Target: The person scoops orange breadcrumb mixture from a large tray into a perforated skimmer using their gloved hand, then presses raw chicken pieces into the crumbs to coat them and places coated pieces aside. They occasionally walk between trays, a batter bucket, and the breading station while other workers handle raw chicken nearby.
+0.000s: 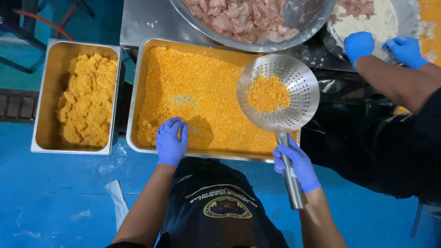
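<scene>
Blue-gloved, your right hand (297,165) clenched the skimmer (278,93) handle, crumbs in its bowl; your left hand (171,141), fingers loosely curled, holding nothing, touched the breadcrumb tray (138,87).

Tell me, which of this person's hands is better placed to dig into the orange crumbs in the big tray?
Probably the left hand: it already rests on the crumbs. The right hand grips the skimmer handle.

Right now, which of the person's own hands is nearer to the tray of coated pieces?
Left. The left hand rests in the crumb tray beside the tray of coated pieces; the right hand grips the skimmer farther away.
</scene>
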